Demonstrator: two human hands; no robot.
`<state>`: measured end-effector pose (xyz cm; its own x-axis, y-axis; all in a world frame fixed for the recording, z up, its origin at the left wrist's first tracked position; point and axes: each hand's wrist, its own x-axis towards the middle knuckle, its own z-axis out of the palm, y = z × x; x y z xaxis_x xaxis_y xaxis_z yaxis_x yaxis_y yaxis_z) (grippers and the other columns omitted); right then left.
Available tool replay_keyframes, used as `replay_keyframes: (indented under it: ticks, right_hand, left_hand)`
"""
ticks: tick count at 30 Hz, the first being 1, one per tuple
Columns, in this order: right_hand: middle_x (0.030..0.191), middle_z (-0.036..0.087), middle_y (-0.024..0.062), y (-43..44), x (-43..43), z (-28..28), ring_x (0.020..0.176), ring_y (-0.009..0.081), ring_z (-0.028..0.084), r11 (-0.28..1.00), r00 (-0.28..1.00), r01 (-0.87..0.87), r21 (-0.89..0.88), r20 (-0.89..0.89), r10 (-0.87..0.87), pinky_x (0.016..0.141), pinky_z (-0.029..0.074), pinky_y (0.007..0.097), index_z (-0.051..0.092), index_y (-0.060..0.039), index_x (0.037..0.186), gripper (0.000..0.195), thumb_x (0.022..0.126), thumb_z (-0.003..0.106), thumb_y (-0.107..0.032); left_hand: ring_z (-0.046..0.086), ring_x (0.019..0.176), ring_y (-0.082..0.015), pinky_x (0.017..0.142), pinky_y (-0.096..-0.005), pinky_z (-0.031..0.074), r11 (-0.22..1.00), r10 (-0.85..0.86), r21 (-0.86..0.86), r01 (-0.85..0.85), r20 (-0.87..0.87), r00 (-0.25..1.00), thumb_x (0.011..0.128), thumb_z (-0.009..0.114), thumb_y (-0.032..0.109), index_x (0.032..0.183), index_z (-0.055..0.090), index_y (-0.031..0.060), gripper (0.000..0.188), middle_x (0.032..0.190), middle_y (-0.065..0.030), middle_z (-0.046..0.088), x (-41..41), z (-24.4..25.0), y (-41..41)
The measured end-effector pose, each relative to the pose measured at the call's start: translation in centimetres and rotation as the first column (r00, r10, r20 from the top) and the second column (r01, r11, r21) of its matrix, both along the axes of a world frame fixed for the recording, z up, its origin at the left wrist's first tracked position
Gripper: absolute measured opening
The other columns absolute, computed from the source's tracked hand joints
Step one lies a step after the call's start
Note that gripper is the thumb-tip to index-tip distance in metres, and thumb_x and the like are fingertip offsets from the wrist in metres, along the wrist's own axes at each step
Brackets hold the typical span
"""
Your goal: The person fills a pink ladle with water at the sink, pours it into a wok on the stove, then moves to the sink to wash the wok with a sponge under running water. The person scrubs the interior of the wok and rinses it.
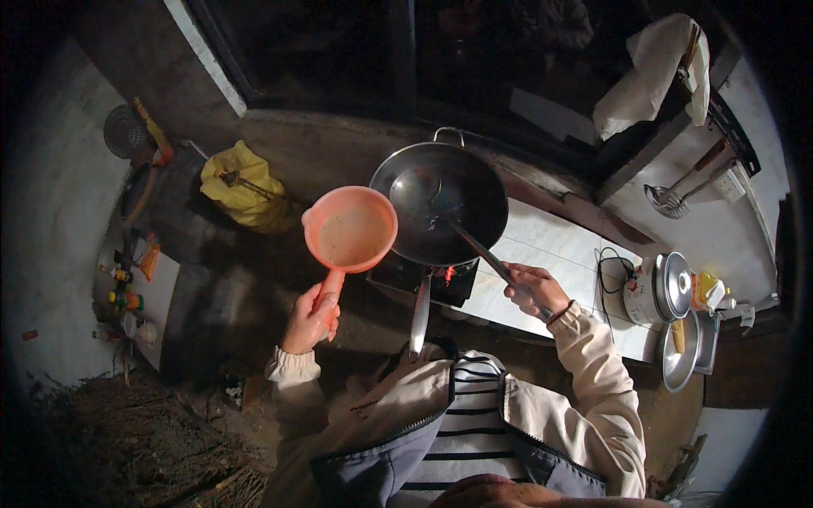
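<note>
My left hand [311, 319] grips the handle of an orange plastic water ladle [350, 230], which is held level and has pale, cloudy liquid in it. Its rim overlaps the left edge of a dark wok [483, 190] in my view. Inside the wok a little liquid glistens. My right hand [535, 289] is closed around the long handle of a cooking utensil [484, 251], whose head rests in the wok and is hard to make out. The wok sits on a gas stove [458, 286], and its metal handle [419, 317] points towards me.
A white-tiled counter [527, 254] runs right, bearing a rice cooker [651, 295] with a black cord and a metal basin [676, 355]. A yellow bag [248, 190] stands left. Seasoning bottles [130, 298] line the left wall. Brushwood [159, 444] covers the floor at lower left.
</note>
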<state>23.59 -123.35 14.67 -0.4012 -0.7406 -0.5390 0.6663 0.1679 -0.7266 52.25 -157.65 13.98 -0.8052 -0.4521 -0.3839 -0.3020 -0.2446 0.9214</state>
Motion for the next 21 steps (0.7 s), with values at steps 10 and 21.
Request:
replay_keyframes:
  ticks: [10, 21]
  right_hand:
    - [0.08, 0.059, 0.0088, 2.2, -0.1, 7.9, 0.048, 0.0063, 0.044, 0.997, 0.983, -0.063, -0.043, -0.177, 0.054, 0.035, 0.036, 0.02, 0.039, 0.0, 0.146, 0.048, 0.103, 0.048, -0.019]
    - [0.08, 0.058, 0.0059, 2.4, 5.3, 10.4, 0.052, 0.0081, 0.045, 0.972, 0.936, -0.155, 0.176, -0.287, 0.201, 0.041, 0.039, 0.0242, 0.038, -0.0014, 0.148, 0.05, 0.102, 0.05, -0.019]
  left_hand:
    - [0.05, 0.05, -0.0085, 0.042, -0.0259, 0.043, 0.997, -0.071, -0.004, 0.071, -0.028, 0.997, 0.101, 0.055, 0.023, 0.109, 0.055, 0.0021, 0.023, 0.074, -0.0022, 0.054, -1.8, -0.4, 0.1]
    - [0.05, 0.05, -0.0081, 0.042, -0.0262, 0.043, 0.992, -0.123, -0.02, 0.122, -0.028, 0.992, 0.101, 0.054, 0.022, 0.106, 0.055, 0.0022, 0.02, 0.074, -0.0021, 0.054, -3.3, 0.0, 0.6]
